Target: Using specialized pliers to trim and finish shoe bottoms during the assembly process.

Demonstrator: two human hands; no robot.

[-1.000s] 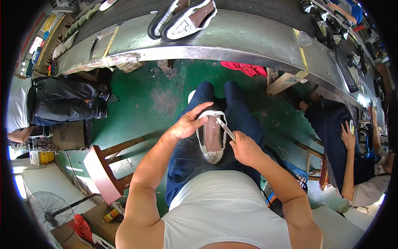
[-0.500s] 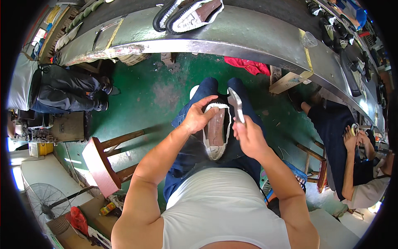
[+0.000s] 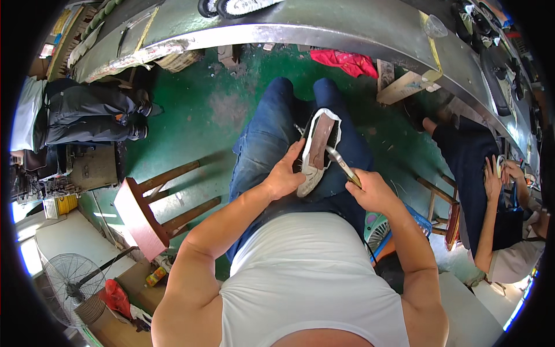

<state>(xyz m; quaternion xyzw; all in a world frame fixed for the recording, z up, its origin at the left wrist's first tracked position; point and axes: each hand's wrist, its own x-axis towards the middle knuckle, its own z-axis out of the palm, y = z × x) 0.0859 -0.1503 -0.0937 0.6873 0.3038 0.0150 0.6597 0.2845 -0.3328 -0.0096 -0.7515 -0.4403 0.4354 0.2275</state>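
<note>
An unfinished shoe (image 3: 318, 149) lies bottom up across my thighs, tilted slightly, its far end leaning right. A brown insole strip runs along its underside inside a white turned-over edge. My left hand (image 3: 283, 175) grips the shoe's near left side, thumb by the pale end and fingers along the side. My right hand (image 3: 374, 191) is wrapped round the handle of a hammer (image 3: 342, 165). Its bent metal head meets or hovers just over the shoe's right edge; I cannot tell whether they touch.
A metal-edged workbench (image 3: 248, 36) crosses ahead, with more shoes (image 3: 245, 6) on top. A wooden stool (image 3: 141, 217) stands left, beyond it a fan (image 3: 72, 286). A seated co-worker (image 3: 471, 173) works at right; another person (image 3: 92, 118) stands at left. Red cloth (image 3: 344, 61) hangs under the bench.
The shoe has tilted, its far end now to the right. My left hand has shifted from the far end to the near left side. The hammer has swung over the shoe's right edge.
</note>
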